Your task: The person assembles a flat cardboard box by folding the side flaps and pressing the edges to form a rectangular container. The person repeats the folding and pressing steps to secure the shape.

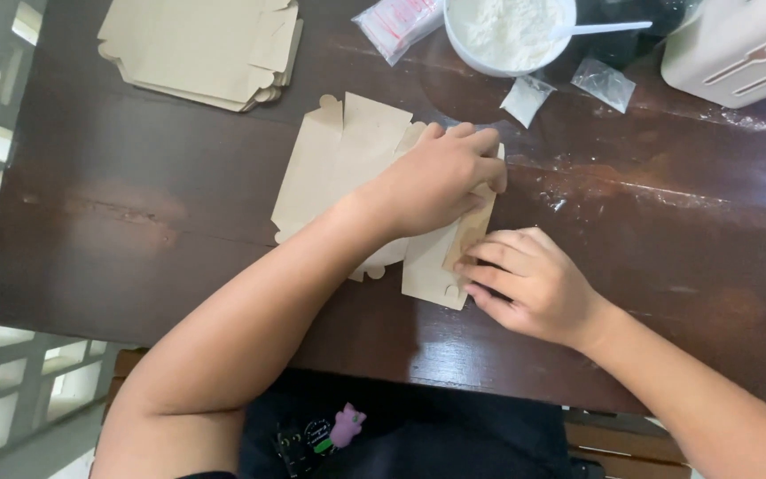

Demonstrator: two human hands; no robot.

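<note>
Box blank (347,168), flat brown card, lies mid-worktop (135,222), partly folded, long edges running roughly top to bottom of the head view. Left hand (436,182) presses palm-down on its right half, fingers (476,142) curled over a raised flap (472,232) at the right edge, gripping that flap between thumb and fingertips. Right hand (529,284) just beside it, lower right, fingers bent and pinching the lower end of the same flap; fingertips touch the card, palm rests on bare wood. Both hands close together, nearly touching at the flap.

Blank's left edge is free, wide bare wood to its left out to the worktop's left edge. Below the blank a band of bare wood runs to the near edge, where dark clothing (418,435) shows. Right of the right hand, a broad open stretch of worktop, dusted with white powder near the top.

Stack of blanks (197,44) at top left, well apart from the working blank, cut by the frame's top edge. White bowl (507,35) of flour at top centre, near the blank's upper edge, with a white spoon (600,28) lying in it. Plastic bags pack (396,22) just left of the bowl. Two small clear bags (525,96) (603,82) below the bowl, close to the left hand's fingers. White cutlery holder (738,49) at top right corner.
</note>
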